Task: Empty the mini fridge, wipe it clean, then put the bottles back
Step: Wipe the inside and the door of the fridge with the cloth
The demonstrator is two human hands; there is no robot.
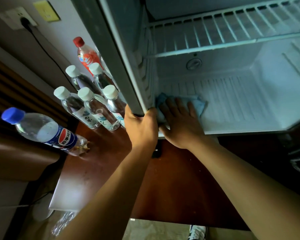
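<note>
Dim wood tabletop [171,179] runs under my arms, with the open mini fridge [232,101] filling the view from twelve to three o'clock. My left hand [141,127] is curled tight around the lower corner of the fridge's left wall, steadying it. My right hand [178,122] lies flat, fingers spread, pressing a blue cloth [196,101] onto the ribbed white floor at the cabinet's left front corner.

Inside looks bare: a white wire shelf [232,26] above, pale walls, no bottles. They stand out on the table at nine to ten o'clock: five clear white-capped water bottles [93,108], a red-capped one [87,54] behind, and a blue-capped Pepsi bottle [47,132] nearest the edge.

I judge the risks as these: pushing hard could shift the fridge into the bottles, and the cloth may skip over grime in the floor's grooves.
</note>
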